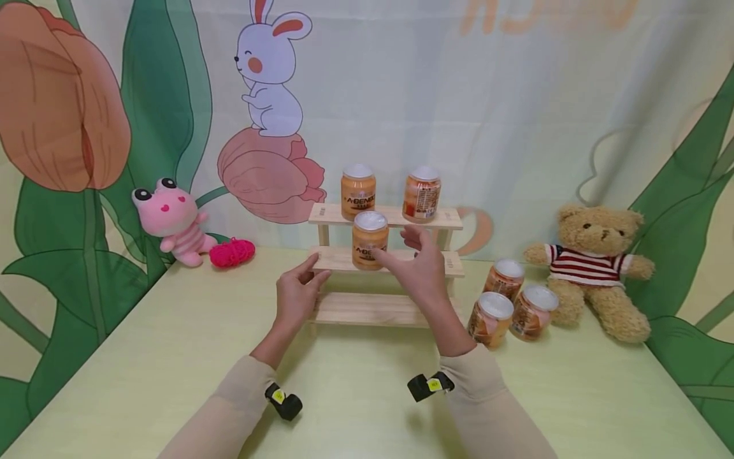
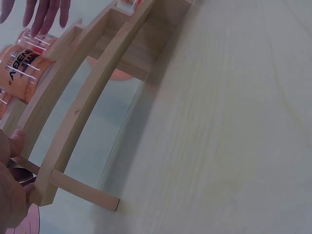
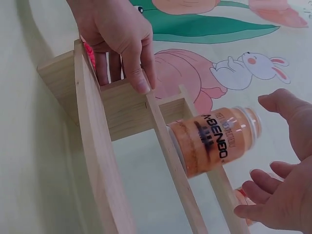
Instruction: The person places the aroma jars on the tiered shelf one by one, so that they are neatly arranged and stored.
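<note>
A three-step wooden display stand (image 1: 373,309) stands in the middle of the table. My left hand (image 1: 295,296) grips the left end of its middle step, thumb at the front edge in the right wrist view. On that step is an orange jar with a clear lid (image 1: 369,241), upright, its dark lettering facing me. Beside it my right hand (image 1: 423,271) is spread; the right wrist view shows a gap between these fingers (image 3: 263,187) and the jar. Two similar jars, one on the left (image 1: 358,196) and one on the right (image 1: 421,196), stand on the top step.
Three more jars (image 1: 490,322) stand grouped on the table right of the stand. A teddy bear (image 1: 593,264) in a striped sweater sits behind them. A pink frog plush (image 1: 174,220) and a bundle of red yarn (image 1: 232,254) are at the back left, before a printed curtain (image 1: 487,115).
</note>
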`<act>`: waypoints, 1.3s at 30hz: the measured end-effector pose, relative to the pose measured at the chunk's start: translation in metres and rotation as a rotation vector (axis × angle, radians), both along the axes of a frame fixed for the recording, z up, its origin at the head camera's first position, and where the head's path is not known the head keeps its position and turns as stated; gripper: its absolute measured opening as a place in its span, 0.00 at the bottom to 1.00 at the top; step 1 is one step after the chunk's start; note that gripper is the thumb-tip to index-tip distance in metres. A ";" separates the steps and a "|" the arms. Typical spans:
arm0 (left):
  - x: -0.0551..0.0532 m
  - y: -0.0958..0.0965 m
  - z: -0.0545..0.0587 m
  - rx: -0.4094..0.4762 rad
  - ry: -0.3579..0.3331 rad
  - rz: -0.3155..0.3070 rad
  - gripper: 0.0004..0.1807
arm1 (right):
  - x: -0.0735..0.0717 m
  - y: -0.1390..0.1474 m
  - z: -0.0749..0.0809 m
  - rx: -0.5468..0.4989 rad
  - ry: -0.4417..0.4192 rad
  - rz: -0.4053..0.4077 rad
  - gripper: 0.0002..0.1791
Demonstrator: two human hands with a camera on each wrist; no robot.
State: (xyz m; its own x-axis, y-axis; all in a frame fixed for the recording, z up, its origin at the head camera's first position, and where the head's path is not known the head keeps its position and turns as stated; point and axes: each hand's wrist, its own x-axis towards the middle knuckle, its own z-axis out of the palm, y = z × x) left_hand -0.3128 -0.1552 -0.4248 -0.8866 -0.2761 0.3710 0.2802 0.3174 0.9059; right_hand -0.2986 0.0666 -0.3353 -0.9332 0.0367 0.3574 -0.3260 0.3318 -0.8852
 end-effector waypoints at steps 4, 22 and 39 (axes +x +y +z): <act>-0.001 0.001 0.000 0.010 -0.005 -0.009 0.27 | 0.008 0.017 -0.006 0.005 0.012 0.004 0.42; 0.001 0.000 0.000 0.002 -0.020 -0.011 0.28 | 0.011 0.112 0.005 0.029 0.005 -0.155 0.41; 0.004 0.002 0.001 0.014 -0.025 -0.022 0.28 | 0.015 0.203 -0.010 0.191 -0.105 -0.255 0.43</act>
State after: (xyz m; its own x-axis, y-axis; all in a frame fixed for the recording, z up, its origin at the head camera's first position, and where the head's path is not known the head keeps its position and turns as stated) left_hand -0.3093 -0.1531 -0.4242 -0.9013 -0.2619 0.3451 0.2644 0.2986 0.9170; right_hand -0.2833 0.2692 -0.3456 -0.9347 0.2157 0.2826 -0.1212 0.5539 -0.8237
